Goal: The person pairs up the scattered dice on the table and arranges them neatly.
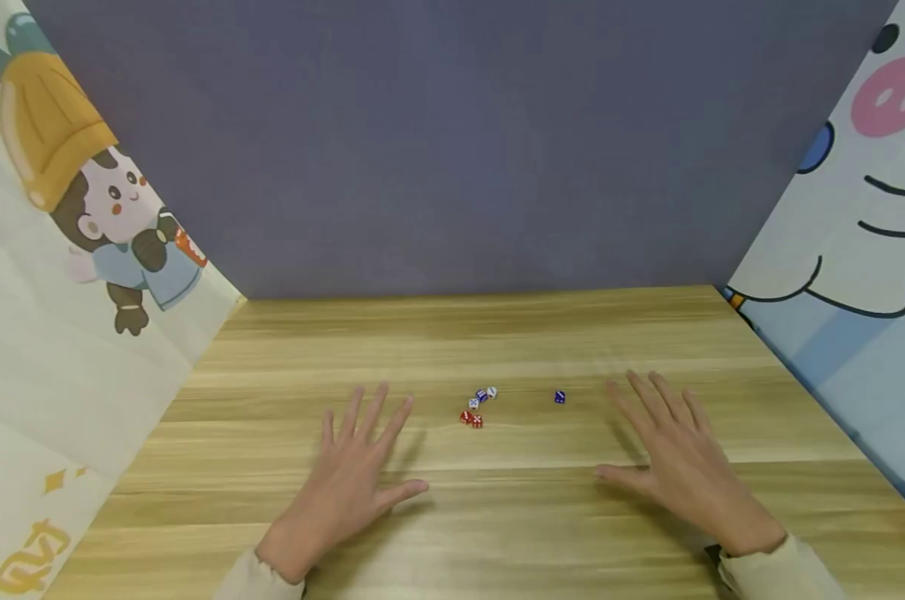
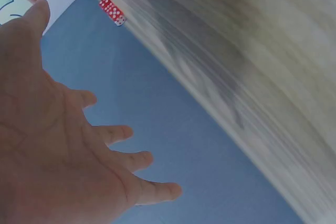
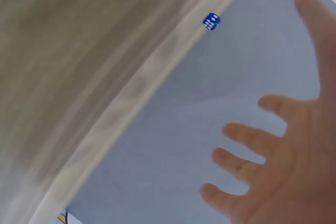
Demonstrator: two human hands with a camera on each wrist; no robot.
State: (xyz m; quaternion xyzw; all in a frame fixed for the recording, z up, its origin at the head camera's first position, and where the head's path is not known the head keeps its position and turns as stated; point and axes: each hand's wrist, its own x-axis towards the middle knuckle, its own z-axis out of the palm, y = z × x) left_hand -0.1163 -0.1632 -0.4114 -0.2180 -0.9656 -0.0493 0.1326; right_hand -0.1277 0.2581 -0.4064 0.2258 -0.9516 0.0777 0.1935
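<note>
My left hand (image 1: 347,475), fingers spread and palm down, hovers over the table left of a cluster of dice. The cluster holds two red dice, one of them (image 1: 477,422) nearest me, two white dice, one of them (image 1: 473,403) in the middle, and a blue die (image 1: 482,395) between the white ones. Apart from these, to the right, lies a lone blue die (image 1: 560,397). Just beyond it on the right is my right hand (image 1: 681,467), also spread and holding nothing. In the right wrist view the lone blue die (image 3: 211,21) shows several white pips.
The wooden table (image 1: 497,533) runs back to a dark grey panel (image 1: 467,150). Cartoon-printed sheets line both sides, one with a capped figure (image 1: 115,192) on the left and one with a pink-snouted animal (image 1: 891,96) on the right.
</note>
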